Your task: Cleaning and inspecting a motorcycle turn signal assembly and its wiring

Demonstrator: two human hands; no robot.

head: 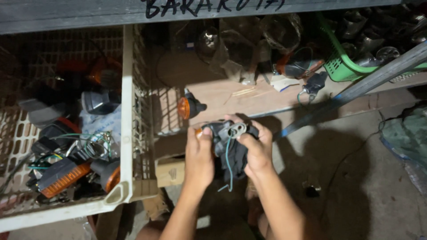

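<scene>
Both hands, left hand [199,156] and right hand [255,149], grip a black plastic indicator lamp [226,133] trailing green wire

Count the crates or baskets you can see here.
2: a white plastic crate of turn-signal lamps at left, and a green basket at upper right on the shelf. Others may be hidden in the dark.
</scene>
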